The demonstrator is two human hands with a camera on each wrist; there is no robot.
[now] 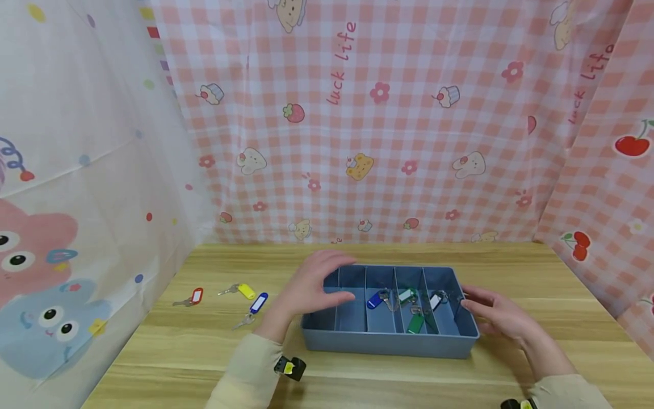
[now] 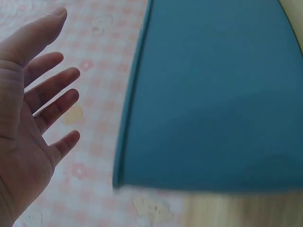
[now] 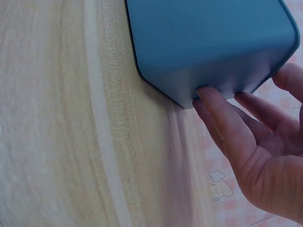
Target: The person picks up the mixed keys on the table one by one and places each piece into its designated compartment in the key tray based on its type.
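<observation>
A blue-grey divided box (image 1: 388, 342) stands on the table. My left hand (image 1: 319, 284) is at its left end, thumb and fingers spread apart. In the left wrist view the left hand (image 2: 28, 118) appears apart from the box wall (image 2: 208, 94), holding nothing. My right hand (image 1: 498, 312) touches the right end; in the right wrist view its extended fingers (image 3: 220, 111) meet the end wall. Inside the box lie a blue-tagged key (image 1: 377, 299) in the middle compartment, green key tags (image 1: 415, 324) right of it, and a black key tag (image 1: 436, 300) in the rightmost compartment.
Left of the box, on the wooden table (image 1: 168, 352), lie a red-tagged key (image 1: 196, 295), a yellow-tagged key (image 1: 246, 291) and another blue-tagged key (image 1: 259, 303). A pink checked cloth (image 1: 378, 130) hangs behind, with more cloth at both sides.
</observation>
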